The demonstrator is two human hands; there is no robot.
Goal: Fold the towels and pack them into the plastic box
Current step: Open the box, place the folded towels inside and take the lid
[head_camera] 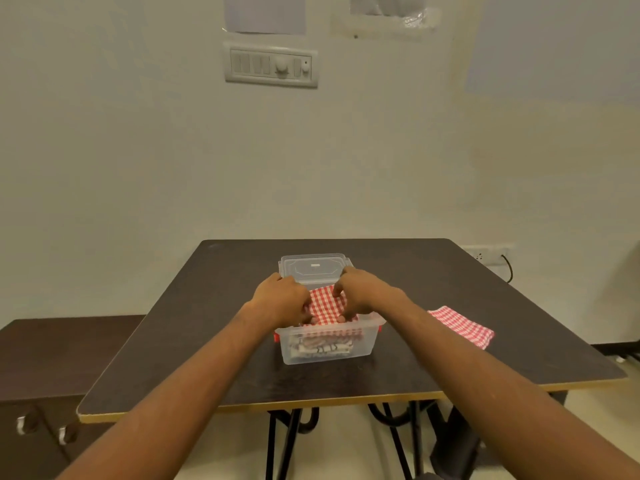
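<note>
Both hands, left hand (281, 299) and right hand (360, 293), grip a red checked towel (325, 304) over the clear plastic box (327, 344) mid-bench (207, 327). Lid (313, 266) sits at the box's 12 o'clock, another folded towel (462, 326) at 3 o'clock.

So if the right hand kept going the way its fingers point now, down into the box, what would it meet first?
Probably the red checked towel it is already gripping, then the folded towels stacked beneath it in the plastic box. The right hand is curled downward over the box; exact depth is unclear.
</note>
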